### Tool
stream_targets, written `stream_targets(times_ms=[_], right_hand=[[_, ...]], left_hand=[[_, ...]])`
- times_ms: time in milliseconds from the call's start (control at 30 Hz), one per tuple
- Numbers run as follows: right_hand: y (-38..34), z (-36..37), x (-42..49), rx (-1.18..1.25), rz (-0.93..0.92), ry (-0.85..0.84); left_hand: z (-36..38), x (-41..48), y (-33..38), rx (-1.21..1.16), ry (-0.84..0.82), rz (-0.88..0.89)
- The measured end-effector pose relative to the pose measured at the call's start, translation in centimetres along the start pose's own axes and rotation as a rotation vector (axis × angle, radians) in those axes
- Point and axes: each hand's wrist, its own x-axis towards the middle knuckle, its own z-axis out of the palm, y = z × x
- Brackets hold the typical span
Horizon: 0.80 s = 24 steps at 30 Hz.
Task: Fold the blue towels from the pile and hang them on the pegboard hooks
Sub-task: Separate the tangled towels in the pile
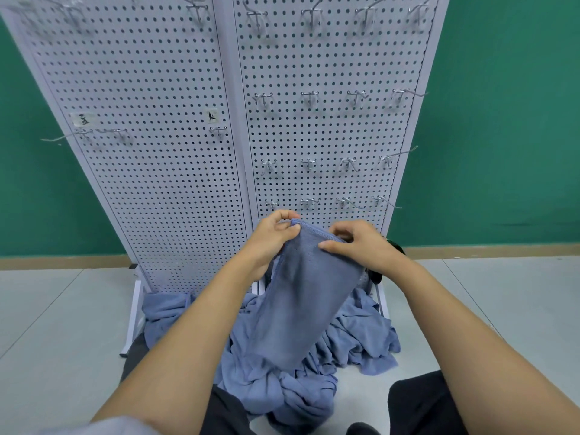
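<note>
**Folding step, top edge in hand.** My left grip (pixel 270 237) pinches the far left corner of the folded blue towel (pixel 301 293), with thumb and fingertips closed narrowly on the doubled edge. My right grip (pixel 361 246) pinches the same edge further right, thumb laid on the near face and fingers curled over the far side. Neither grip is spread; both are closed on the cloth and hold nothing else.

The towel hangs from this edge as a long, narrow panel. Its lower end reaches the pile of blue towels (pixel 361 334), and I cannot tell whether it touches. The pile lies crumpled on the floor (pixel 47 309) at the foot of the pegboard (pixel 157 152). The held edge sits in front of the right panel, just below the lowest row of hooks (pixel 309 202). No hook in view carries a towel.

In my judgement, doing this step well calls for the following:
- Hold the top edge taut between the two grips so the layers line up.
- Check that the side edges match before making any further fold.
- Lift the hanging end clear of the pile so it drags no loose cloth along.

For hanging, the fold line rather than a loose corner should go over the wire. The near lower hooks look easiest to reach. The likely fault is the layers slipping apart if either pinch loosens when the towel passes to one grip.
</note>
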Motion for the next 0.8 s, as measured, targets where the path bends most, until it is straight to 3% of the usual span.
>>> stream_targets(times_ms=[267,600,733,800], right_hand=[[-2.1,0.0,0.5,-0.064,0.023,0.127],[-11.0,-7.4,-0.7,-0.069,-0.071,0.244],[-14.2,-10.4,-1.2,0.064,-0.120,0.310],[-15.0,-11.5,-1.6,0.176,-0.134,0.347]], left_hand=[[0.2,-0.2,-1.2,-0.151,0.184,-0.103],[2.5,-2.2,-3.9,-0.216,0.204,-0.308],[2.8,-3.8,-5.3,-0.315,0.212,-0.515],[2.9,-4.6,-5.1,-0.569,0.129,-0.677]])
